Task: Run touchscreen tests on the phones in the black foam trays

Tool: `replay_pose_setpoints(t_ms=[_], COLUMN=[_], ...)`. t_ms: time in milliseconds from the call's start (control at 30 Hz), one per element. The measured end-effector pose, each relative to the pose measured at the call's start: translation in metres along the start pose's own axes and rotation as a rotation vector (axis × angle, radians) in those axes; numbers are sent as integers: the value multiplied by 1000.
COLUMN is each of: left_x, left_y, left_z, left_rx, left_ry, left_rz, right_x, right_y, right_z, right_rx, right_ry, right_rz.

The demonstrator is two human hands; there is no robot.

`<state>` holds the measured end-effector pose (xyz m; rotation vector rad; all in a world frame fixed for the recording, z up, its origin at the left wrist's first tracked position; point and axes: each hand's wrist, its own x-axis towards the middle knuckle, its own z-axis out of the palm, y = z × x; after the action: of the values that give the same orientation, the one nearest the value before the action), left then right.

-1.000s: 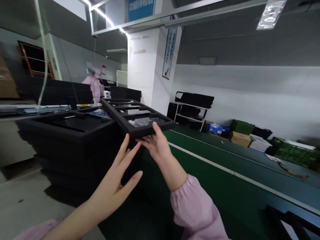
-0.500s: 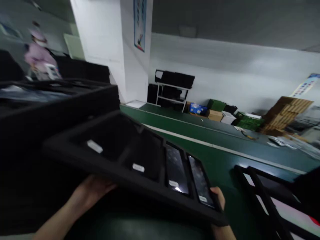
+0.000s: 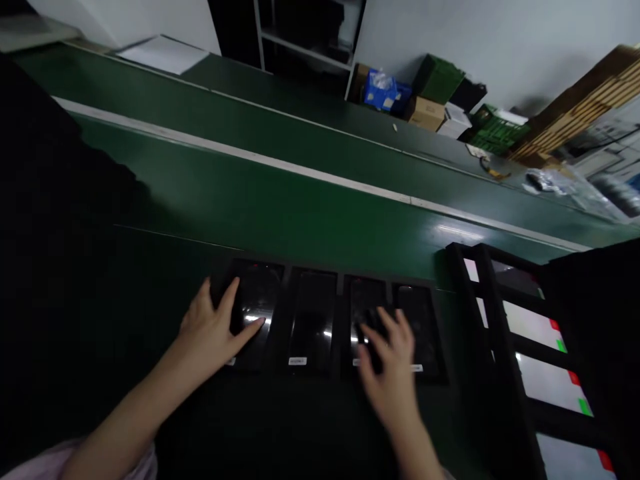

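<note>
A black foam tray (image 3: 339, 327) lies flat on the green bench, with several dark glossy phone-like screens in a row, each bearing a small white label. My left hand (image 3: 213, 327) is open at the tray's left end, its fingers spread over the leftmost screen (image 3: 257, 300); its thumb seems to touch the glass. The second screen (image 3: 314, 313) is uncovered. Slightly blurred, my right hand (image 3: 393, 353) is open over the third screen (image 3: 367, 297), fingers apart and partly hiding it. Just right of that hand is the rightmost screen (image 3: 417, 313).
Stacked black trays (image 3: 523, 373) at the right hold lit screens with red and green corners. A dark mass (image 3: 60, 220) fills the left side. Beyond the green bench (image 3: 280, 193) and its white strip stand green crates (image 3: 437, 79), a cardboard box (image 3: 426, 113) and plastic wrap (image 3: 550, 181).
The tray has gone from tilted in both hands to flat on the bench. Both hands have let go of its edges and moved over the screens. The view has tipped downward.
</note>
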<state>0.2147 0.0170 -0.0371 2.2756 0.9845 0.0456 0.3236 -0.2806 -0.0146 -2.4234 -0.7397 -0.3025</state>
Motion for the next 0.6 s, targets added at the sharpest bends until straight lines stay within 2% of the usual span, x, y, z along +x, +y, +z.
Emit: replay_pose_setpoints(t_ms=[100,167,267,467,600], left_x=[0,1,4,6,5], left_y=[17,25,27,15,11], left_z=[11,14,13,9,13], left_rx=[141,203,192,186,245], left_ry=[46,58,95,135,229], left_rz=[9,44,73,154,240], right_x=[-9,-10,-4,9,15], right_y=[-47,-63,-70,-76,-76], right_z=[42,56,60,61,56], right_rx=[-9,6,-2,-32,-9], right_ry=[-193,-260,-305,-340,-406], right_rz=[-35,-14,1,-38,-96])
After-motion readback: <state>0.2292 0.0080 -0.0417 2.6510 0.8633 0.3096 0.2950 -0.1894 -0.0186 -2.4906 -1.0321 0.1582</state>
